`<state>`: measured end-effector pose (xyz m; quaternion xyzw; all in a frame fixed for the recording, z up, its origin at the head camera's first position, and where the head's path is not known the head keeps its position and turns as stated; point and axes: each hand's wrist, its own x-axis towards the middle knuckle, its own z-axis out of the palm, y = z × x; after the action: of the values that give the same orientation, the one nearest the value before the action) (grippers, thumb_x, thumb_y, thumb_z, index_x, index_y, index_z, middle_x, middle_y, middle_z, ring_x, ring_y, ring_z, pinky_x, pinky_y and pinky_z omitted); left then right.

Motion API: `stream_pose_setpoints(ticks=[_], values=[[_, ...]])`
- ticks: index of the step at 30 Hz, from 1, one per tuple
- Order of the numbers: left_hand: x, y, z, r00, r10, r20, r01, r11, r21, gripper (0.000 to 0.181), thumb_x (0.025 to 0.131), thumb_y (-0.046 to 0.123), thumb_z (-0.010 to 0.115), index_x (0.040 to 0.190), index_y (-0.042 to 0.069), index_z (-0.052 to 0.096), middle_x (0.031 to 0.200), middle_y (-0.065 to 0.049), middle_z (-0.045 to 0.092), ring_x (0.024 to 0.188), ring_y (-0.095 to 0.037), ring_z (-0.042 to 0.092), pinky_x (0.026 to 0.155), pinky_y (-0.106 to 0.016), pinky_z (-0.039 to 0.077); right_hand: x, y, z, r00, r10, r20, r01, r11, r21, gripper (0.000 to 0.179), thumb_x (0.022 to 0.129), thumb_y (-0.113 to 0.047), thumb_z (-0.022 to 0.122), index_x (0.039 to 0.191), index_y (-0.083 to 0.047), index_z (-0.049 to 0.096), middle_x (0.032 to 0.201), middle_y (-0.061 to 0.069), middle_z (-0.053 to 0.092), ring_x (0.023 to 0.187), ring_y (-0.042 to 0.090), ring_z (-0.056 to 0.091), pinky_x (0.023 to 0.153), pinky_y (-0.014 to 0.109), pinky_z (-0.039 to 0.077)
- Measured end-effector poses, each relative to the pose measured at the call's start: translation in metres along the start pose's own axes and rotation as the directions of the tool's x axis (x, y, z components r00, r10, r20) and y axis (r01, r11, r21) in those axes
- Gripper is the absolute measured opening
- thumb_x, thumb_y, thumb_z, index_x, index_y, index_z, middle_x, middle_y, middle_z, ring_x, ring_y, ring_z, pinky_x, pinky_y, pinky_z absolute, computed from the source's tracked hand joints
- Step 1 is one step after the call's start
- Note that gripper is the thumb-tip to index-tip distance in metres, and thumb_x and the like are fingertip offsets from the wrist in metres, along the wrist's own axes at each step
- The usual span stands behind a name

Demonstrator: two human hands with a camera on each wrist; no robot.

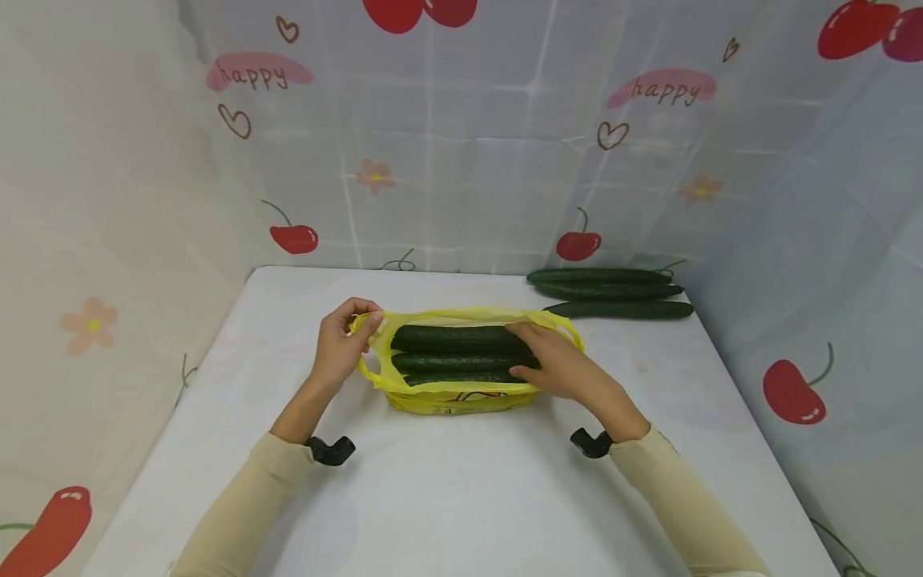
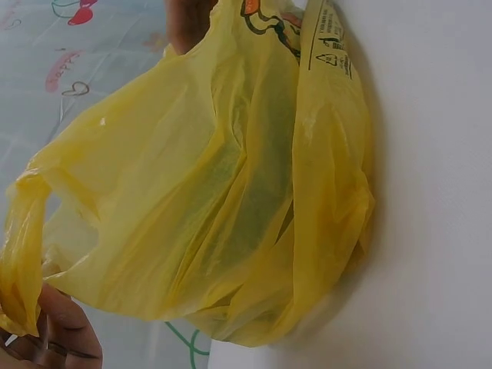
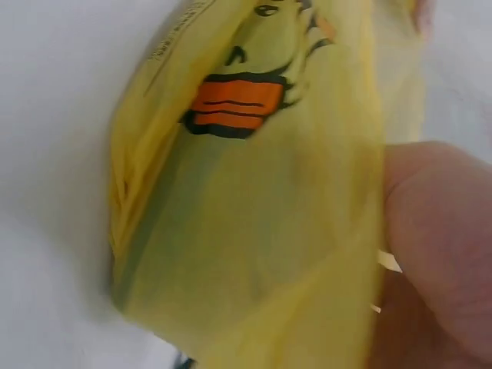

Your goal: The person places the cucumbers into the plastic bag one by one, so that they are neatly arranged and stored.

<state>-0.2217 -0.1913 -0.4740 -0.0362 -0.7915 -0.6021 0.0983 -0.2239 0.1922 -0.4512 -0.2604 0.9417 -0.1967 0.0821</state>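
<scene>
A yellow plastic bag point(image 1: 447, 403) lies on the table with its mouth spread, also filling much of both wrist views. Inside it, several dark green cucumbers point(image 1: 461, 340) lie side by side. At the bag's left end my left hand point(image 1: 340, 340) pinches the handle point(image 2: 21, 254) between thumb and fingers. My right hand point(image 1: 558, 361) reaches into the mouth at the right end. Its thumb and fingers are spread over the right ends of the cucumbers, touching them. In the right wrist view the thumb point(image 3: 442, 231) shows beside the bag's edge.
Three more cucumbers point(image 1: 613, 309) lie at the back right of the white table point(image 1: 447, 497), beyond the bag. A patterned curtain point(image 1: 461, 160) stands behind and along both sides. Each wrist bears a black camera mount.
</scene>
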Motion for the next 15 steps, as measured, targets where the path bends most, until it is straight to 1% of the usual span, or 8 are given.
stream_pose_setpoints(ticks=[2, 4, 8, 11, 13, 15], values=[[-0.001, 0.000, 0.000, 1.000, -0.006, -0.003, 0.006, 1.000, -0.005, 0.028, 0.106, 0.039, 0.070, 0.117, 0.013, 0.070, 0.108, 0.005, 0.065, 0.090, -0.013, 0.057, 0.065, -0.017, 0.054, -0.008, -0.001, -0.007, 1.000, -0.017, 0.000, 0.017, 1.000, 0.023, 0.071, 0.102, -0.031, 0.076, 0.163, -0.013, 0.045, 0.166, 0.015, 0.050, 0.152, 0.039, 0.051, 0.121, 0.060, 0.047], [-0.001, -0.001, -0.001, 1.000, -0.008, -0.006, 0.008, 1.000, -0.008, 0.028, 0.106, 0.038, 0.070, 0.117, 0.012, 0.070, 0.108, 0.006, 0.065, 0.089, -0.012, 0.056, 0.065, -0.017, 0.054, -0.014, 0.000, -0.013, 0.999, -0.033, -0.017, 0.034, 0.997, 0.065, 0.063, 0.104, -0.031, 0.075, 0.159, -0.013, 0.051, 0.162, 0.013, 0.055, 0.147, 0.038, 0.056, 0.117, 0.059, 0.050], [-0.001, -0.003, -0.001, 1.000, -0.003, -0.012, 0.002, 1.000, -0.014, 0.028, 0.107, 0.035, 0.070, 0.117, 0.009, 0.070, 0.105, 0.007, 0.065, 0.087, -0.011, 0.056, 0.063, -0.018, 0.053, -0.022, 0.011, -0.027, 0.993, -0.057, -0.105, 0.073, 0.985, 0.154, 0.050, 0.104, -0.030, 0.073, 0.150, -0.014, 0.062, 0.150, 0.010, 0.066, 0.132, 0.035, 0.068, 0.110, 0.058, 0.055], [-0.001, -0.004, -0.001, 1.000, -0.004, -0.014, 0.003, 1.000, -0.020, 0.028, 0.107, 0.034, 0.069, 0.118, 0.008, 0.069, 0.104, 0.009, 0.065, 0.086, -0.010, 0.055, 0.063, -0.018, 0.052, -0.023, 0.029, -0.036, 0.982, -0.039, -0.183, 0.079, 0.973, 0.215, 0.046, 0.105, -0.028, 0.073, 0.149, -0.016, 0.063, 0.139, 0.008, 0.072, 0.122, 0.031, 0.073, 0.107, 0.057, 0.058], [-0.002, -0.004, -0.001, 1.000, -0.002, -0.014, 0.001, 1.000, -0.023, 0.028, 0.107, 0.033, 0.069, 0.118, 0.008, 0.069, 0.104, 0.010, 0.065, 0.086, -0.010, 0.055, 0.063, -0.019, 0.052, -0.022, 0.047, -0.042, 0.975, 0.001, -0.221, 0.053, 0.970, 0.238, 0.045, 0.106, -0.027, 0.071, 0.149, -0.017, 0.062, 0.130, 0.009, 0.075, 0.114, 0.029, 0.075, 0.102, 0.056, 0.060], [-0.002, -0.004, 0.000, 1.000, 0.002, -0.014, -0.002, 1.000, -0.027, 0.028, 0.107, 0.033, 0.069, 0.118, 0.007, 0.069, 0.104, 0.010, 0.065, 0.085, -0.009, 0.055, 0.063, -0.018, 0.052, -0.020, 0.070, -0.044, 0.969, 0.060, -0.238, -0.001, 0.970, 0.242, 0.043, 0.108, -0.030, 0.068, 0.149, -0.019, 0.061, 0.124, 0.010, 0.076, 0.109, 0.029, 0.074, 0.099, 0.054, 0.060]])
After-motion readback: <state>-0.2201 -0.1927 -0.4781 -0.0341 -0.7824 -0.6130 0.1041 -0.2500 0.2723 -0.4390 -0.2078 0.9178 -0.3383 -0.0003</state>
